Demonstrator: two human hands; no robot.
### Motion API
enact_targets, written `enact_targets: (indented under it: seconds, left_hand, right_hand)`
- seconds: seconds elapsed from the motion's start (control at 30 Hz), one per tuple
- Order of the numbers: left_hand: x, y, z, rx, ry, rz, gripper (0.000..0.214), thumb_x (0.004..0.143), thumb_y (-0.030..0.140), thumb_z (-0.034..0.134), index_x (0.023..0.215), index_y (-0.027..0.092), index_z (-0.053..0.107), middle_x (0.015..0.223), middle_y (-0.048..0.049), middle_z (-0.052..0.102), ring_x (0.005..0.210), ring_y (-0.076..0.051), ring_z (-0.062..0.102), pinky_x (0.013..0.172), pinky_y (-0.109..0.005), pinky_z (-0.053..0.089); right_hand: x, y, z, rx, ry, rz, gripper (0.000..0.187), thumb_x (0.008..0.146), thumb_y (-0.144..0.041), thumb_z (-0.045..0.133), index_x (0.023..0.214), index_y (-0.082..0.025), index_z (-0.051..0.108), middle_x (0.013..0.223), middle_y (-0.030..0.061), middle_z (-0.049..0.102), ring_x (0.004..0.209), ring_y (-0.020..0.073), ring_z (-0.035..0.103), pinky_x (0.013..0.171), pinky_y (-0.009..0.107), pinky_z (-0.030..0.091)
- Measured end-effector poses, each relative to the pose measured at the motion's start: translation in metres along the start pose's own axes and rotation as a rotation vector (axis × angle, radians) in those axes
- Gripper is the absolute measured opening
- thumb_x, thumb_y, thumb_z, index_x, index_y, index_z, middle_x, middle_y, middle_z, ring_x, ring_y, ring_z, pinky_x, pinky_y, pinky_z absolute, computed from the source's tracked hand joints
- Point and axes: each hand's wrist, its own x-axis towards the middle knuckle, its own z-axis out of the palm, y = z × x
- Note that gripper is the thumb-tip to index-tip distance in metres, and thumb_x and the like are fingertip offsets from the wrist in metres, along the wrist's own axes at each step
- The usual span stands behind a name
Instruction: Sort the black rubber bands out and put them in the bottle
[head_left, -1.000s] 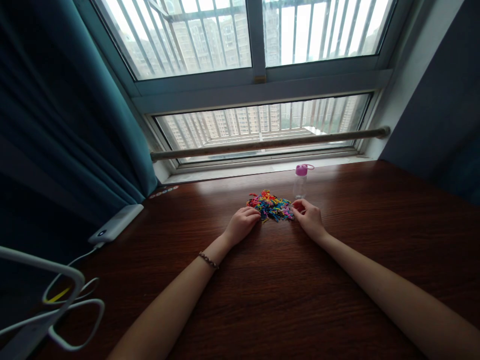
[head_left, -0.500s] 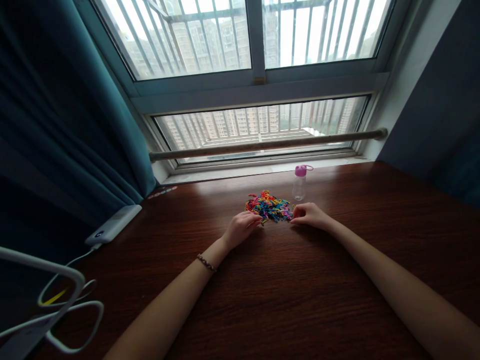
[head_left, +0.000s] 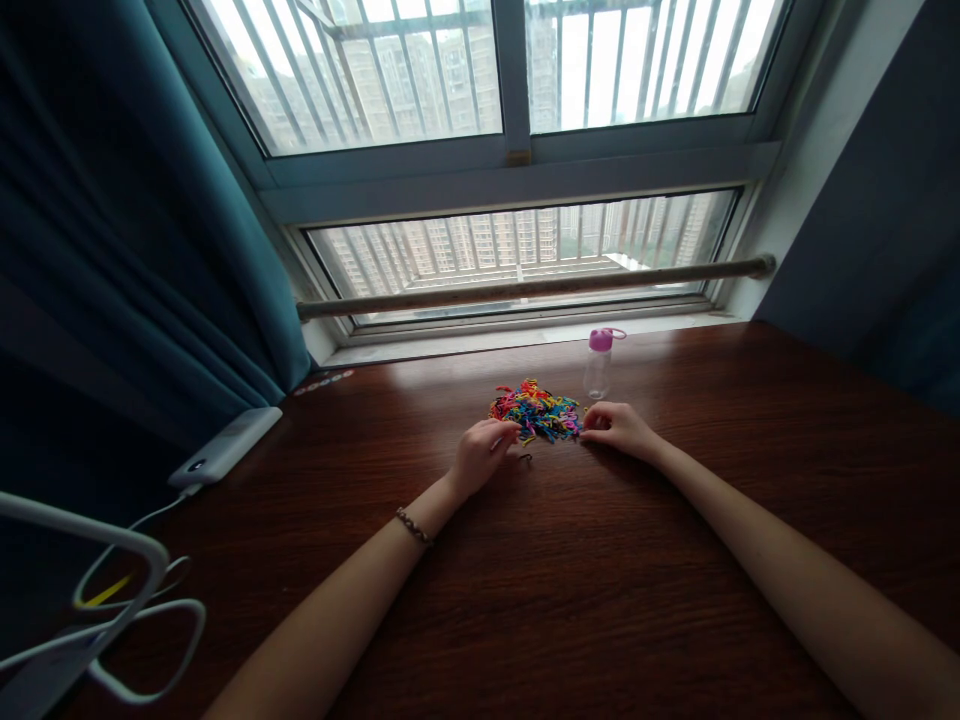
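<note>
A heap of small coloured bands (head_left: 534, 412), which look like elastic hair ties, lies on the brown wooden table (head_left: 570, 580). My left hand (head_left: 484, 452) is at the heap's lower left edge, fingers drawn together; what they hold, if anything, is too small to make out. One dark band (head_left: 526, 458) lies apart, just in front of the heap and right of that hand. At the heap's right edge, my right hand (head_left: 616, 428) has its thumb and index finger pinched close to the bands. Whatever is between those fingertips is hidden.
Behind my right hand stands a clear bottle (head_left: 598, 375) with a pink lid. A white power bank (head_left: 229, 445) with a cable lies at the left by the blue curtain (head_left: 247, 270). White tubing (head_left: 142, 545) fills the lower left corner. A barred window rises behind the table.
My left hand has shifted slightly up and left at the heap's edge. A dark band now shows separately on the table in front of the heap. My right hand has barely moved.
</note>
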Motion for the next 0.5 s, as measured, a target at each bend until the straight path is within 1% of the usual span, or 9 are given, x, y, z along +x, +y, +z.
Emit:
enact_targets:
  seconds: [0.13, 0.2, 0.27, 0.37, 0.43, 0.5]
  left_hand:
    - [0.002, -0.013, -0.001, 0.003, 0.188, -0.245, 0.019, 0.082, 0.028, 0.047, 0.089, 0.017, 0.062, 0.082, -0.0043, 0.066, 0.072, -0.015, 0.060, 0.068, -0.027, 0.048]
    - [0.002, -0.021, -0.001, 0.033, 0.238, -0.334, 0.019, 0.080, 0.029, 0.049, 0.087, 0.017, 0.062, 0.082, -0.0042, 0.065, 0.073, -0.015, 0.059, 0.068, -0.028, 0.047]
    - [0.002, -0.028, -0.001, 0.076, 0.241, -0.395, 0.017, 0.078, 0.029, 0.051, 0.084, 0.017, 0.063, 0.082, -0.0040, 0.065, 0.076, -0.016, 0.058, 0.070, -0.028, 0.046]
    - [0.003, -0.033, -0.001, 0.154, 0.183, -0.433, 0.013, 0.075, 0.028, 0.055, 0.078, 0.018, 0.063, 0.080, -0.0028, 0.064, 0.078, -0.016, 0.056, 0.072, -0.028, 0.043]
    - [0.003, -0.031, -0.002, 0.200, 0.138, -0.430, 0.010, 0.073, 0.027, 0.057, 0.074, 0.019, 0.063, 0.078, -0.0016, 0.063, 0.077, -0.016, 0.055, 0.072, -0.028, 0.042]
    - [0.004, -0.027, -0.002, 0.238, 0.108, -0.421, 0.010, 0.072, 0.028, 0.057, 0.071, 0.020, 0.063, 0.076, -0.0008, 0.062, 0.076, -0.016, 0.053, 0.072, -0.028, 0.041]
  right_hand:
    - [0.000, -0.001, 0.001, -0.044, 0.000, -0.038, 0.023, 0.065, -0.040, 0.062, 0.070, -0.017, 0.064, 0.066, -0.0009, 0.058, 0.056, 0.0097, 0.047, 0.053, 0.021, 0.036]
    - [0.001, 0.000, 0.001, -0.056, -0.002, -0.045, 0.022, 0.067, -0.039, 0.060, 0.068, -0.017, 0.064, 0.067, -0.0005, 0.057, 0.057, 0.0098, 0.047, 0.054, 0.022, 0.036]
    - [0.001, 0.001, 0.001, -0.055, -0.018, -0.047, 0.022, 0.069, -0.038, 0.059, 0.068, -0.017, 0.063, 0.067, -0.0001, 0.057, 0.057, 0.0097, 0.047, 0.055, 0.022, 0.036]
    - [0.003, 0.001, -0.002, -0.019, -0.040, -0.044, 0.023, 0.071, -0.038, 0.058, 0.068, -0.015, 0.060, 0.066, 0.0004, 0.056, 0.057, 0.0094, 0.046, 0.054, 0.021, 0.035]
    - [0.004, 0.001, -0.005, 0.045, -0.040, -0.022, 0.025, 0.071, -0.040, 0.057, 0.069, -0.015, 0.058, 0.063, -0.0004, 0.054, 0.055, 0.0090, 0.045, 0.053, 0.021, 0.035]
    - [0.005, -0.001, -0.008, 0.165, -0.056, 0.040, 0.028, 0.071, -0.043, 0.056, 0.072, -0.015, 0.055, 0.058, -0.0022, 0.051, 0.051, 0.0082, 0.043, 0.048, 0.020, 0.034]
